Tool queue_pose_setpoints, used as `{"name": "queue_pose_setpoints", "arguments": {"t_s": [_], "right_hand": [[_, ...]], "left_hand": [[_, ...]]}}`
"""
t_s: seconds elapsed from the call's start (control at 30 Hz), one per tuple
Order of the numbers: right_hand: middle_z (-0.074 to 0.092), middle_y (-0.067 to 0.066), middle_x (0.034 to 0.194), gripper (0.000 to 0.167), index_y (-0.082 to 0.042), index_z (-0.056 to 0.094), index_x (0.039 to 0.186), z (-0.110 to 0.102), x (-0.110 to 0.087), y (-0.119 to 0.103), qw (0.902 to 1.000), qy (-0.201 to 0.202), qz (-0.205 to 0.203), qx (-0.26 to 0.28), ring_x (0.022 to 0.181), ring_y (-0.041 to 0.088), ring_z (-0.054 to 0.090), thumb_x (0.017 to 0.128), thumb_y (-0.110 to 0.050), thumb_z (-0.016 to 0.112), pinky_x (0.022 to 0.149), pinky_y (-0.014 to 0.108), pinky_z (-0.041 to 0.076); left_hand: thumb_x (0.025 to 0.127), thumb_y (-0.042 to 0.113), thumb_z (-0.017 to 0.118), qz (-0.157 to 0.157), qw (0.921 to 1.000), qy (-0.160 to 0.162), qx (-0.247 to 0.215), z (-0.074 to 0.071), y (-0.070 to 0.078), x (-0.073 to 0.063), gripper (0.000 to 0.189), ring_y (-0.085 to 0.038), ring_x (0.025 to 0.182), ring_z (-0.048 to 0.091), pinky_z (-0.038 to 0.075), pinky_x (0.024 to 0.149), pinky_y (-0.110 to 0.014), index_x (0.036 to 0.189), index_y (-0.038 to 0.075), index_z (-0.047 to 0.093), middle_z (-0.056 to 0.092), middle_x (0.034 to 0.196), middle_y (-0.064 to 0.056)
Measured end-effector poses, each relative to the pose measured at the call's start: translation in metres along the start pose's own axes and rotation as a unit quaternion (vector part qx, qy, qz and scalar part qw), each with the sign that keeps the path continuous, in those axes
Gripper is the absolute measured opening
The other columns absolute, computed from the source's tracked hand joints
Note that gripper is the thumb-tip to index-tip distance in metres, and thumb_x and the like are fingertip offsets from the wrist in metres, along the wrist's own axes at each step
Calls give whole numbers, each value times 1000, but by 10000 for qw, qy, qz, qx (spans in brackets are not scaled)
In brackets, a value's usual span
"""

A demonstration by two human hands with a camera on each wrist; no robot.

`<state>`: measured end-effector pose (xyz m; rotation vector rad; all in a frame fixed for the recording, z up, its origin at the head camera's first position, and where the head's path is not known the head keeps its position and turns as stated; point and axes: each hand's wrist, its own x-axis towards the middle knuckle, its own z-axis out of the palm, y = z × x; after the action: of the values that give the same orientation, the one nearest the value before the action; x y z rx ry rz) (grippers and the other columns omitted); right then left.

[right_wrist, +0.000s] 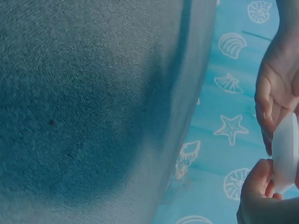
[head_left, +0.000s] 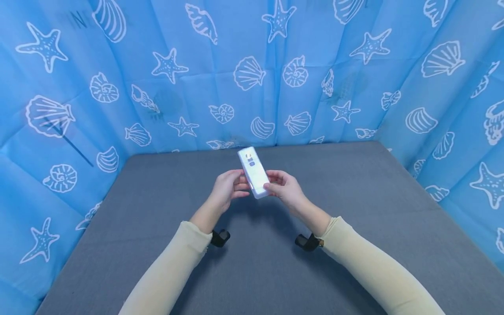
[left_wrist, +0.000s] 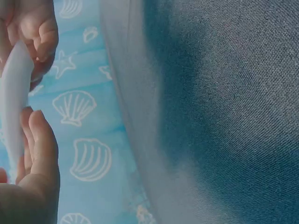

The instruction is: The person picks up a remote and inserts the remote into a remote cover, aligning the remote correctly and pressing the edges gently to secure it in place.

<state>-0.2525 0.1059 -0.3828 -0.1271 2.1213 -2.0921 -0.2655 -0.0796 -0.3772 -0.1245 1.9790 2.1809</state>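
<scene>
A slim white oblong device [head_left: 255, 176] with rounded corners is held tilted above the table, small dark and gold marks near its upper end. My right hand [head_left: 286, 189] pinches its lower right side, thumb on the face and fingers behind. At the left edge, my left hand [head_left: 230, 188] has its fingers loosely extended, fingertips right at the device. In the left wrist view the device [left_wrist: 15, 98] appears edge-on between the left hand [left_wrist: 39, 158] and the right hand [left_wrist: 35, 32]. The right wrist view shows the device [right_wrist: 285, 154] partly cut off by the frame, above the right hand [right_wrist: 261, 196].
A grey cloth-covered table [head_left: 252, 271] lies beneath the hands, which cast shadows on it. Behind and at the sides hangs a blue curtain [head_left: 220, 87] with white shells and starfish. Black straps [head_left: 308, 242] sit at both wrists, below cream sleeves [head_left: 378, 258].
</scene>
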Motion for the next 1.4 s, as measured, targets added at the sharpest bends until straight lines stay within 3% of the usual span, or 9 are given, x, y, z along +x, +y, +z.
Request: {"name": "queue_pose_setpoints", "arguments": {"t_s": [0.1,0.3,0.53,0.73,1.03,1.2,1.4], "right_hand": [[53,17,116,45,6,45,136,2,0,3,9999,115,-117,-38,94,18,58,94,3,60,74,24,49],[52,16,119,44,3,47,135,5,-1,3,9998,82,-67,-172,101,24,57,93,3,62,82,29,49],[56,10,110,29,2,47,128,1,1,4,9991,-179,186,340,97,19,57,100,-6,51,77,30,48],[58,8,107,28,1,45,127,-2,5,5,9977,-268,332,535,97,19,59,100,-3,49,80,32,49],[59,7,108,28,3,47,127,-8,8,6,9955,-451,491,677,90,16,61,103,-12,47,80,35,49],[58,4,106,26,3,47,126,-11,12,5,9926,-626,601,850,89,16,59,102,-8,48,79,35,48],[63,2,99,29,5,49,128,-13,18,5,9920,-639,786,748,86,16,59,101,-4,49,75,31,46]], "left_hand": [[103,21,49,135,9998,-57,117,3,-1,-1,36,-15,84,65,55,72,-28,133,1,52,64,107,-13],[99,10,56,282,9990,54,336,6,-4,-2,33,-23,98,65,54,75,-28,131,3,54,63,115,-15],[99,9,57,261,9989,213,315,7,-7,-1,30,-20,98,64,54,74,-27,128,4,58,65,115,-12],[100,14,56,279,9992,82,290,7,-12,-1,34,-20,108,63,52,84,-33,133,7,56,65,122,-9],[99,15,58,327,9991,-64,250,8,-16,0,39,-21,110,62,52,85,-36,136,5,53,63,127,-9],[99,12,58,357,9991,-77,197,9,-16,0,37,-20,107,62,53,82,-35,134,2,54,63,125,-11],[99,13,57,389,9984,-328,227,7,-19,0,39,-22,104,62,51,85,-38,135,0,51,62,122,-14]]}}
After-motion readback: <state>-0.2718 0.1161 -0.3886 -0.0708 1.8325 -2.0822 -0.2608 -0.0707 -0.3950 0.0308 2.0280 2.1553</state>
